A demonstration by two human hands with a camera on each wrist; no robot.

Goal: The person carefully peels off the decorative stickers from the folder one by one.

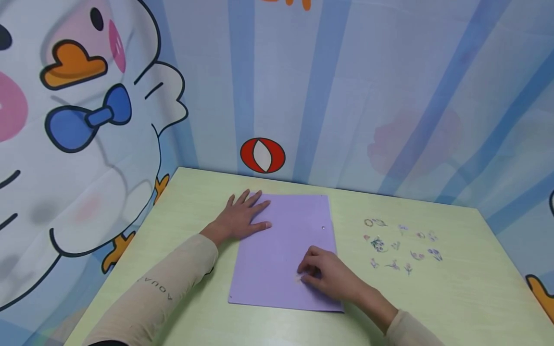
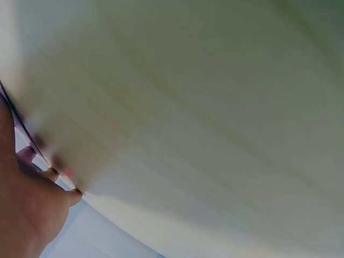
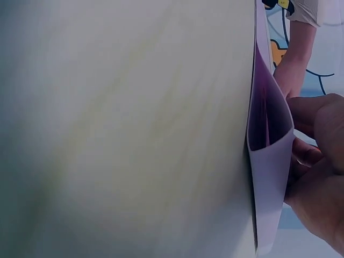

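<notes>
A purple folder with small snaps near its edges lies on the pale table. My left hand rests with spread fingers on its upper left edge. Over the lower right part, my right hand has curled fingers and pinches a small pale flower sticker between thumb and forefinger, low over the cover. From the right wrist, the folder shows a gaping, bulged edge beside the right hand. The left wrist view catches the left hand at the lower left, by the folder's edge.
Several small flower stickers are scattered on the table to the folder's right. Behind the table's far edge hangs a printed cloth backdrop with blue stripes and a cartoon bird.
</notes>
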